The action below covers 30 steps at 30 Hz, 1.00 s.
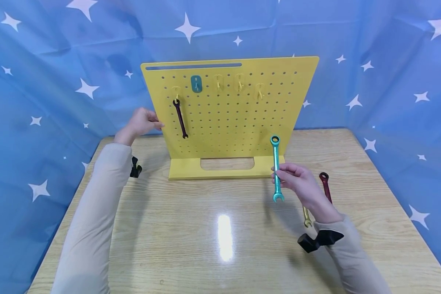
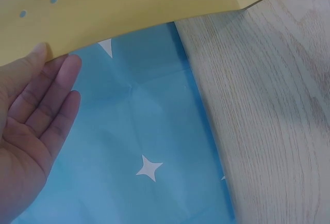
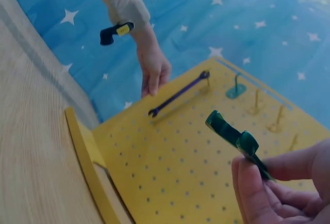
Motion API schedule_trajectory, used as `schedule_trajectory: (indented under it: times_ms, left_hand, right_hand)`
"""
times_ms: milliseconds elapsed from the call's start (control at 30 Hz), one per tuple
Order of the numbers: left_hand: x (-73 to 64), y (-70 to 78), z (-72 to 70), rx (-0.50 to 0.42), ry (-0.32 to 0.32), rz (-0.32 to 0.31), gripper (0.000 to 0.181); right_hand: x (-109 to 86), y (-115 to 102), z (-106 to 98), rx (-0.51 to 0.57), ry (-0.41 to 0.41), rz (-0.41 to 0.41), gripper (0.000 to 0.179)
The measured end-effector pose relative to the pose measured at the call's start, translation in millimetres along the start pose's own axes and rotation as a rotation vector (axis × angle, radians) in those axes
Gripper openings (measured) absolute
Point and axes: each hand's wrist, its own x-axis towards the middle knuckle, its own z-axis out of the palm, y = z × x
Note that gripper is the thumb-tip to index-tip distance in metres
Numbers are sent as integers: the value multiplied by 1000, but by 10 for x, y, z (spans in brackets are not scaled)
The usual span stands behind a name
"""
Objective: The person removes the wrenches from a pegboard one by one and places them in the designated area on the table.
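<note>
My left hand [image 1: 141, 121] pinches the left edge of a yellow pegboard [image 1: 228, 118], its thumb [image 2: 37, 56] on the front face and the other fingers behind the edge. My right hand [image 1: 297, 179] holds a teal combination wrench [image 1: 276, 163] between thumb and fingers, ring end up, in front of the board's lower right. In the right wrist view the wrench's open end [image 3: 242, 139] faces the camera. A dark purple wrench [image 1: 181, 118] hangs by its ring from the leftmost hook. To its right, a teal hook [image 1: 196, 84] bears nothing.
Several yellow hooks [image 1: 239, 83] line the board's upper part. On the wooden table [image 1: 183, 237], a dark red wrench [image 1: 326, 185] and a gold wrench [image 1: 307, 218] lie partly hidden by the right forearm. A blue star-patterned cloth [image 1: 110, 81] surrounds the table's back and sides.
</note>
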Motion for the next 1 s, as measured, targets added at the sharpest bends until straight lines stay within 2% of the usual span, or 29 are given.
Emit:
schedule_trajectory:
  times_ms: [233, 800, 1000]
  left_hand:
    - [-5, -2, 0, -14, -1, -9, 20]
    - [11, -16, -11, -15, 4, -5, 20]
    - [16, -15, -17, -7, 6, -2, 19]
  right_hand:
    - [-111, 64, -191, -29, 35, 17, 8]
    - [-387, 209, -725, 100, 95, 19, 20]
    - [-462, 236, -952, 68, 188, 88, 20]
